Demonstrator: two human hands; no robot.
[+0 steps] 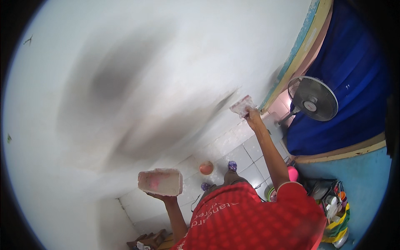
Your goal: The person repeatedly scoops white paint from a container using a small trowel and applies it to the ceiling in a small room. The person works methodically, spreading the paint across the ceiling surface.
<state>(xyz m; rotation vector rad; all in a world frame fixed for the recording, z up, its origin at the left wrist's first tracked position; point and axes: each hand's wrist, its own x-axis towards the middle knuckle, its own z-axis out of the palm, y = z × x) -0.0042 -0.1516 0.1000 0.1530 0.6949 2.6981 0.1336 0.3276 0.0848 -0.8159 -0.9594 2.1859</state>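
My left hand [160, 196] supports a rectangular tub [180, 183] from below; white paste crusts its rim, and a pale mix with a pink patch lies inside. My right arm is stretched out toward the wall. In my right hand [253, 117] is a flat putty scraper [241, 105], its broad blade smeared with white and edged in dull red. The blade is close to the white wall [200, 62]; whether it touches, I cannot tell. A dark diagonal streak [227, 100] shows on the wall just left of the blade.
A pedestal fan [312, 98] stands right of my right arm, before a blue curtain [354, 83] in a doorway. On the white tiled floor [246, 156] sits a round reddish bowl [206, 168] near my feet. A rack of household items [329, 196] stands lower right, wooden pieces [154, 240] lower left.
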